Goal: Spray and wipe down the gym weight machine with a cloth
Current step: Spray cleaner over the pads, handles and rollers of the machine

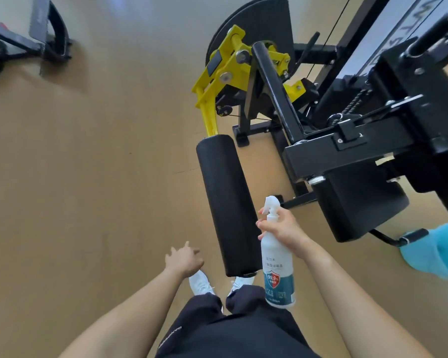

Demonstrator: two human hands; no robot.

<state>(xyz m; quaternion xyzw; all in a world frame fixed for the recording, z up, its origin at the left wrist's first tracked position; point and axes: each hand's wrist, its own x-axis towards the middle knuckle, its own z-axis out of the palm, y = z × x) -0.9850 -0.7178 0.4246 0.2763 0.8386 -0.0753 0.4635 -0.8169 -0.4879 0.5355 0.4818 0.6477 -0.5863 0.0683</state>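
Your R grip [282, 229] is clenched round the neck of the spray bottle [278, 267], w/ one finger on the trigger. The bottle is upright and its nozzle faces left toward the black roller pad [225, 202], just beside it; can't tell if they touch. That hold looks meant for misting the pad along its length, so the spray step seems to be the one in hand, w/ no wiping evident yet.

Your L grip [183, 259] is released and holds nothing. Its fingers are spread loose over the floor [88, 177], left of the pad's near end. Prob. kept free to take the cloth.

The cloth: a blue thing [437, 251] at the right edge, by the end of a black handle [411, 235] under the seat pad [360, 202], may be it. It's too blurred and cropped to be sure. If so, it's well apart from your L grip, across the pad.

Things in the way:
- The yellow arm [212, 81] carries the pad at its far end, w/ bolts, a pivot and a thin cable. These nooks are fiddly to wipe and catch spray.
- The black frame [347, 151] & seat pad crowd the right side, close to the bottle.
- Your white shoes [199, 282] sit right by the pad's near end, so drips could land there.
- Another machine [36, 34] stands far left, well apart and no bother.
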